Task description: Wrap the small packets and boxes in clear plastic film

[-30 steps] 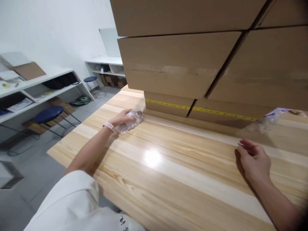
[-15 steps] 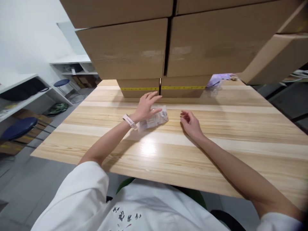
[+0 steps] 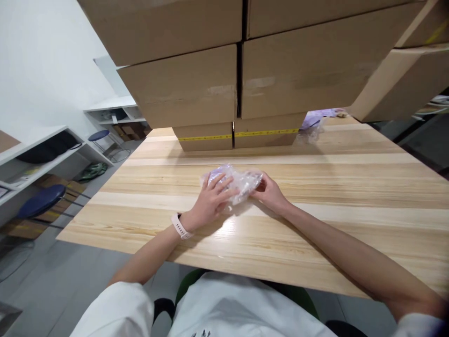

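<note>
A crinkled clear plastic packet (image 3: 235,179) lies on the light wooden table (image 3: 315,224) in front of me. My left hand (image 3: 209,201), with a pale wristband, rests on top of the packet's left part, fingers spread over it. My right hand (image 3: 269,192) grips the packet's right end between fingers and thumb. What is inside the packet cannot be made out.
Stacked cardboard boxes (image 3: 245,79) with yellow tape fill the far side of the table. More clear plastic bags (image 3: 314,124) lie at the back right beside the boxes. White shelving (image 3: 42,150) and blue stools (image 3: 40,201) stand to the left on the grey floor.
My left hand drew the packet from the far left toward the table's middle. My right hand came in from the right and took hold of its right end.
</note>
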The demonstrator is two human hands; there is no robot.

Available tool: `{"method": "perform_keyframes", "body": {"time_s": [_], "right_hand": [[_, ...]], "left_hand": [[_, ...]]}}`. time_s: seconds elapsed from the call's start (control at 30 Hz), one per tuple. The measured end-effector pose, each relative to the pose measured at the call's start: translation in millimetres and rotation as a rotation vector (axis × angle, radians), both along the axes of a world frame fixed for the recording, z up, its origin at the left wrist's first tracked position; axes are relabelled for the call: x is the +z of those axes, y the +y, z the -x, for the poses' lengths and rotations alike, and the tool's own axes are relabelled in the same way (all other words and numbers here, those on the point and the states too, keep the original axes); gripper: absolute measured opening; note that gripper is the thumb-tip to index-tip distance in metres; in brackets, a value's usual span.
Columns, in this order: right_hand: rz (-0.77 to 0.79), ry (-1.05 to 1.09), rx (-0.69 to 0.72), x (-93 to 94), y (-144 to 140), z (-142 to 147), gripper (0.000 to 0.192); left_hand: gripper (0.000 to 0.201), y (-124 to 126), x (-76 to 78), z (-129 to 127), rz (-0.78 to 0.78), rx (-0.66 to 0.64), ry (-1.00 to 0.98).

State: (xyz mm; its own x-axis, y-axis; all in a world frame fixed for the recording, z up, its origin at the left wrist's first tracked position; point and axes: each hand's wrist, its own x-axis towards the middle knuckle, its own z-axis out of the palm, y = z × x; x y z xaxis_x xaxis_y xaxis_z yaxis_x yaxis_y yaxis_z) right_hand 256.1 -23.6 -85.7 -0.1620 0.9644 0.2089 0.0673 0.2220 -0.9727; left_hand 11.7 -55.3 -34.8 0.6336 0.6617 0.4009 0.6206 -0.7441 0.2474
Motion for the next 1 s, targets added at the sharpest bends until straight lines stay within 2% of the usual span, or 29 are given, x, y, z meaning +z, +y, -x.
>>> {"method": "perform_keyframes", "body": {"time_s": [0.07,0.1,0.17,0.2,0.27,0.37,0.43,0.5,0.53,0.6,0.63,0.67,0.7,0.77,0.8,0.87,1.0], "right_hand": [[-0.088,-0.107,0.011,2.9,-14.5,-11.9,0.042],[-0.160,-0.177,0.024,4.2,-22.0,-18.0,0.032],[-0.281,-0.293,0.057,7.6,-35.9,-29.2,0.019],[-0.291,-0.328,0.095,10.1,-41.5,-34.2,0.018],[-0.192,-0.333,0.232,16.3,-48.9,-43.4,0.028],[0.072,-0.176,0.396,25.9,-50.3,-55.0,0.039],[0.169,-0.054,0.318,30.0,-49.0,-58.7,0.029],[0.141,-0.071,0.186,32.2,-50.5,-56.5,0.029],[0.075,-0.143,0.149,32.6,-52.8,-52.9,0.036],[-0.115,-0.363,0.146,32.0,-60.0,-41.5,0.066],[-0.207,-0.475,0.159,30.9,-64.0,-34.4,0.080],[-0.287,-0.562,0.161,29.3,-67.7,-27.0,0.083],[-0.343,-0.615,0.151,27.5,-70.7,-19.9,0.074],[-0.389,-0.609,0.105,24.2,-73.8,-8.7,0.036],[-0.384,-0.560,0.084,23.3,-73.9,-5.3,0.024],[-0.305,-0.399,0.050,23.9,-72.2,-3.6,0.021],[0.088,-0.042,-0.072,32.6,-66.2,-16.2,0.030]], "left_hand": [[0.041,-4.2,1.5,0.5,-0.038,-0.100,-0.125],[0.038,-4.9,2.1,2.3,-0.050,-0.110,-0.220],[0.031,-4.4,2.5,7.3,-0.050,-0.031,-0.425],[0.028,-3.6,2.4,9.9,-0.032,0.031,-0.508],[0.022,-2.2,1.3,14.2,0.062,0.134,-0.588],[0.012,-3.1,-1.2,15.9,0.320,0.170,-0.511],[0.013,-5.8,-1.8,14.0,0.444,0.117,-0.395],[0.019,-9.4,-1.3,10.6,0.481,0.040,-0.290],[0.022,-11.3,-0.9,8.7,0.480,0.007,-0.252],[0.036,-14.6,-0.6,4.6,0.477,-0.037,-0.216],[0.048,-15.9,-1.0,2.2,0.471,-0.058,-0.213],[0.064,-17.0,-2.1,-0.6,0.463,-0.087,-0.213],[0.080,-17.9,-3.8,-3.8,0.457,-0.121,-0.214],[0.106,-19.1,-8.7,-11.5,0.459,-0.173,-0.209],[0.111,-19.4,-11.7,-15.4,0.468,-0.178,-0.202],[0.109,-19.5,-17.4,-21.5,0.488,-0.142,-0.195],[0.084,-15.9,-21.3,-19.4,0.504,-0.035,-0.296]]}}
